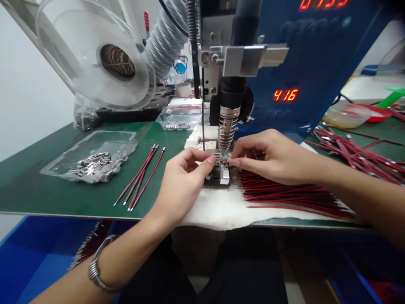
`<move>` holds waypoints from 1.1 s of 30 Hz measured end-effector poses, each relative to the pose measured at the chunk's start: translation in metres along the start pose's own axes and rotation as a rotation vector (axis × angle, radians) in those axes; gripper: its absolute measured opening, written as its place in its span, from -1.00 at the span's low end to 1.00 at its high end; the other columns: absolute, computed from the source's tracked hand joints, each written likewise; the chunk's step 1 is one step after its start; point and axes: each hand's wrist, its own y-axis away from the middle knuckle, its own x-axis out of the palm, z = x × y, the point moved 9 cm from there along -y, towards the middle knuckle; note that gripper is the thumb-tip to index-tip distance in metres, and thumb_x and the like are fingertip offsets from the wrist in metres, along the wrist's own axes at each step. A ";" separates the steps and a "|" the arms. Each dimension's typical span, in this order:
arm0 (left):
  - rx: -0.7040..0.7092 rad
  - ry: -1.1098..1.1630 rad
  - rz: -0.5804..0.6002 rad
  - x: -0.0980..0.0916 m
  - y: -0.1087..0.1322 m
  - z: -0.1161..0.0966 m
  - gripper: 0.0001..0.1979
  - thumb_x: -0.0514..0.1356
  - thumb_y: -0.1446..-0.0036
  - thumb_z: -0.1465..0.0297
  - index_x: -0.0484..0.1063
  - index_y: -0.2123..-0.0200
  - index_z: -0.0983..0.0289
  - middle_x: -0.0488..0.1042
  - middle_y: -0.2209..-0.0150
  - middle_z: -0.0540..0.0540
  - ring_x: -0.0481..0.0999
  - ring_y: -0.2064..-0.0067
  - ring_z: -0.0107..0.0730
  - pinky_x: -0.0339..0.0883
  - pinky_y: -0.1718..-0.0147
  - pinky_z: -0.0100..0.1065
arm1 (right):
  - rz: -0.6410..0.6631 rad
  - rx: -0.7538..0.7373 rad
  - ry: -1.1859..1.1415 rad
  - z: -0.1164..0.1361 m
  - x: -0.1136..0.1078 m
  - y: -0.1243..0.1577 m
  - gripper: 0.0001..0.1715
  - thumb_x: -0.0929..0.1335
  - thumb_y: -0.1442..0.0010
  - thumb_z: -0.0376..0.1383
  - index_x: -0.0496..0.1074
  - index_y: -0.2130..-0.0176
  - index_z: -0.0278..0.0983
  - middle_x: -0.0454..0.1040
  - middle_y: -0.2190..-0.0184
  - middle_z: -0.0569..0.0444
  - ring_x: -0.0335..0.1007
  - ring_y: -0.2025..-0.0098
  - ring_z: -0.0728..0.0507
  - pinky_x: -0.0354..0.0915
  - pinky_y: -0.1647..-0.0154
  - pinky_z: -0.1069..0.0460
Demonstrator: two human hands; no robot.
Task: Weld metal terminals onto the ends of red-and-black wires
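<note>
At the small metal fixture (224, 174) under the machine's spring-wrapped tip (225, 131), both my hands come close together. My left hand (183, 179) has thumb and forefinger pinched at the fixture's left side; whatever lies between the tips is too small to make out. From the right, my right hand (268, 156) pinches a short red-and-black wire (225, 162), of which only a bit shows over the fixture. Below my right hand a thick row of red-and-black wires (284, 192) rests on white paper (215, 209).
A clear tray (133, 137) of small metal cylinders stands left, beside several wires with metal ends (144, 177). Behind are another clear tray (163, 116) and a plastic reel (79, 55). A blue machine housing (294, 55) rises behind; more wires (354, 152) lie right.
</note>
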 end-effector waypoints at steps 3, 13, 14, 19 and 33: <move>0.010 -0.019 -0.005 -0.001 -0.001 0.000 -0.78 0.51 -0.07 0.25 0.57 0.39 0.22 0.38 0.54 -0.05 0.16 0.56 -0.51 0.02 0.57 -0.36 | -0.009 -0.005 0.008 0.002 0.000 0.001 -0.73 0.38 -0.34 -0.21 0.53 0.36 -0.28 0.36 0.61 0.22 0.18 0.55 0.02 0.09 0.45 0.05; 0.029 -0.101 -0.019 -0.001 0.000 -0.002 -0.79 0.48 -0.10 0.26 0.56 0.39 0.23 0.34 0.56 -0.07 0.16 0.56 -0.52 0.01 0.56 -0.37 | -0.007 0.001 -0.020 -0.003 0.002 0.002 -0.72 0.38 -0.35 -0.20 0.52 0.36 -0.29 0.34 0.61 0.23 0.17 0.54 0.02 0.08 0.41 0.04; 0.031 -0.109 -0.023 -0.001 0.000 -0.003 -0.78 0.48 -0.11 0.26 0.57 0.39 0.23 0.36 0.55 -0.06 0.17 0.55 -0.52 0.02 0.56 -0.36 | -0.009 -0.001 -0.020 -0.002 0.002 0.002 -0.73 0.38 -0.35 -0.21 0.51 0.36 -0.29 0.32 0.62 0.24 0.16 0.55 0.02 0.08 0.42 0.04; 0.048 -0.128 -0.038 -0.001 0.000 -0.004 -0.80 0.48 -0.13 0.27 0.59 0.37 0.23 0.48 0.46 0.00 0.26 0.50 -0.48 0.09 0.52 -0.36 | -0.006 0.006 -0.016 0.000 0.001 0.001 -0.74 0.39 -0.34 -0.20 0.50 0.37 -0.27 0.32 0.62 0.24 0.14 0.56 0.02 0.07 0.42 0.03; 0.037 -0.094 -0.003 0.002 -0.001 -0.003 -0.83 0.43 -0.15 0.33 0.55 0.35 0.30 0.36 0.54 -0.08 0.13 0.55 -0.60 -0.03 0.59 -0.42 | -0.073 0.001 0.011 0.002 -0.003 0.002 -0.74 0.38 -0.32 -0.23 0.51 0.39 -0.29 0.34 0.63 0.23 0.17 0.56 0.02 0.08 0.42 0.04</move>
